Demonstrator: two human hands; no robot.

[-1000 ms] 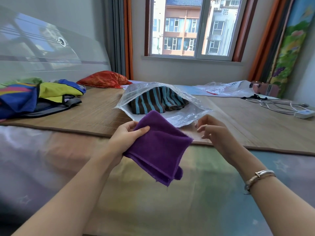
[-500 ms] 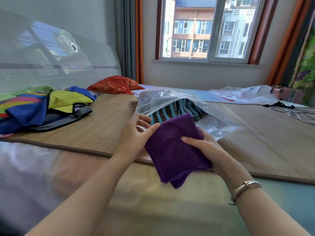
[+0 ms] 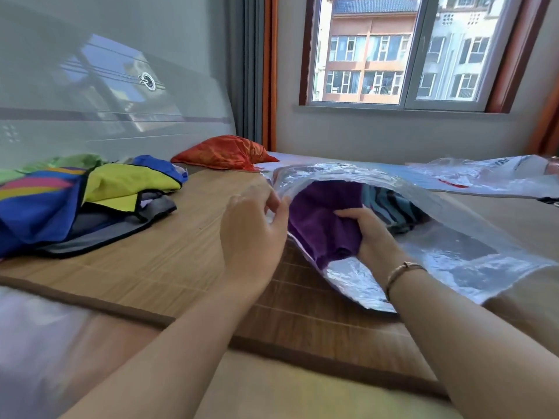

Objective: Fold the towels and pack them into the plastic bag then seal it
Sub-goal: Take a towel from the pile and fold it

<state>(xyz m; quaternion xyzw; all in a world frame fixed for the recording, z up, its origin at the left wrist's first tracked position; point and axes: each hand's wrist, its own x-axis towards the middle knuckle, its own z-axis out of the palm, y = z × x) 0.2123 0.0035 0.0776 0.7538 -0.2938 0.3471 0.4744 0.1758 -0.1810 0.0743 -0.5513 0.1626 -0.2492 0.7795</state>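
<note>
Two towels sit inside the clear crinkled plastic bag [image 3: 447, 252], whose mouth faces me and to the left, its long axis running away to the right across the woven bamboo mat [image 3: 181, 252] on the bed. My right hand [image 3: 366, 234] is inside that mouth, fingers curled in a grip round the folded purple towel [image 3: 320, 219], which lies half in the opening with its near edge pointing back toward me. Just beyond that grip, deeper in the bag, I see the dark towel with blue stripes [image 3: 384, 204]. My left hand [image 3: 254, 234] is just left of the purple towel, thumb and fingertips pinching the bag's upper lip and lifting it. Well left of that grip lies a heap of bright multicoloured cloths [image 3: 75, 204].
</note>
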